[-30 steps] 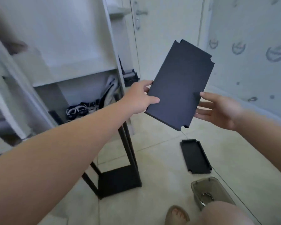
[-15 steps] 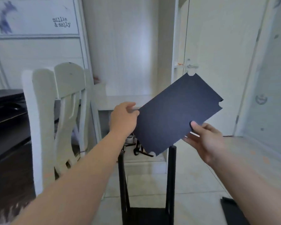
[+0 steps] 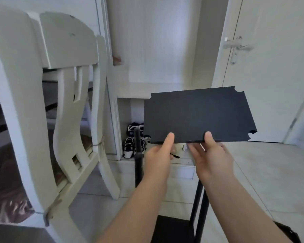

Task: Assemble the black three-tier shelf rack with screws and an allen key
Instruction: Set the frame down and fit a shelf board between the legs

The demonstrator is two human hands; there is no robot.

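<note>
A flat black shelf panel (image 3: 198,114) with notched corners is held level in front of me, above the rack frame. My left hand (image 3: 159,153) pinches its near edge, thumb on top. My right hand (image 3: 211,155) pinches the same edge a little to the right, thumb on top and fingers underneath. Below stand the black upright posts (image 3: 138,158) of the rack frame, with the black bottom shelf (image 3: 172,228) fixed low between them. A second post (image 3: 198,204) rises under my right forearm.
A white wooden chair (image 3: 63,102) stands close on the left. A white cabinet (image 3: 156,50) with shoes (image 3: 133,137) in its lower niche is behind the rack. A white door (image 3: 270,67) is at the right. Another black part (image 3: 291,234) lies at the lower right on the tiled floor.
The panel turned from a steep tilt to nearly level. Both hands shifted from its side edges to its near long edge. The camera moved closer to the chair.
</note>
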